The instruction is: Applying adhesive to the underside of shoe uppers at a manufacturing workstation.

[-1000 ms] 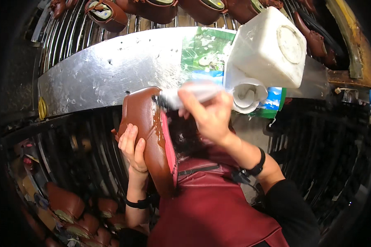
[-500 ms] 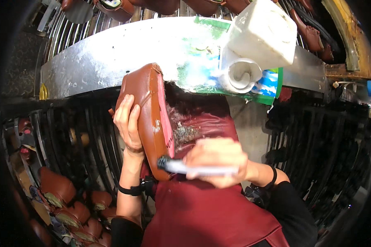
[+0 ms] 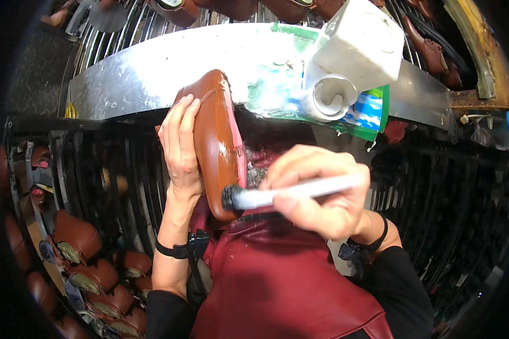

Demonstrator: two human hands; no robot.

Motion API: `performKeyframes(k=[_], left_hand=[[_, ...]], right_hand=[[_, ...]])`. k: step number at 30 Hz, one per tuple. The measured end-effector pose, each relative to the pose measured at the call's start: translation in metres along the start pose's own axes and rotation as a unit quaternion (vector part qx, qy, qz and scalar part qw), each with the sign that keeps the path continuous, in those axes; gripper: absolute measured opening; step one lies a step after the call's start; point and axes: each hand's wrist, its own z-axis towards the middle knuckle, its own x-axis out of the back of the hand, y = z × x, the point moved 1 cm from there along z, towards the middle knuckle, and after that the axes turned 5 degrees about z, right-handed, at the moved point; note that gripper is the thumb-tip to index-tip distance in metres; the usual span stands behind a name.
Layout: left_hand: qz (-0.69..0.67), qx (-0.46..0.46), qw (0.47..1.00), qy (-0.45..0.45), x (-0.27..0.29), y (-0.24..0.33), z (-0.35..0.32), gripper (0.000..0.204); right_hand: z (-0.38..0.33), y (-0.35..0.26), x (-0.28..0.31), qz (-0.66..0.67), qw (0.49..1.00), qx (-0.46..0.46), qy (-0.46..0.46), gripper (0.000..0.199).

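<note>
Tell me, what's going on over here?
A person in a maroon apron is working on a brown shoe. The left hand holds it from its left side, while the right hand grips a white-handled brush, its dark bristles at the end nearest the person. A white container sits on the metal bench beyond, and more brown shoes lie at lower left.

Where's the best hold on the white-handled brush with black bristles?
Probably the long, straight white brush handle, from the right, where the right grip holds it: it extends rightward, while the black bristles at its left end sit against the brown leather shoe.
</note>
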Motion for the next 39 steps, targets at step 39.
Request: performKeyframes(k=[39], left_hand=[[-0.547,0.401,0.729,-0.095,0.011,-0.029,-0.052,0.073]], right_hand=[[-0.006,0.062,0.086,0.015,0.866,-0.095,0.491,0.026]])
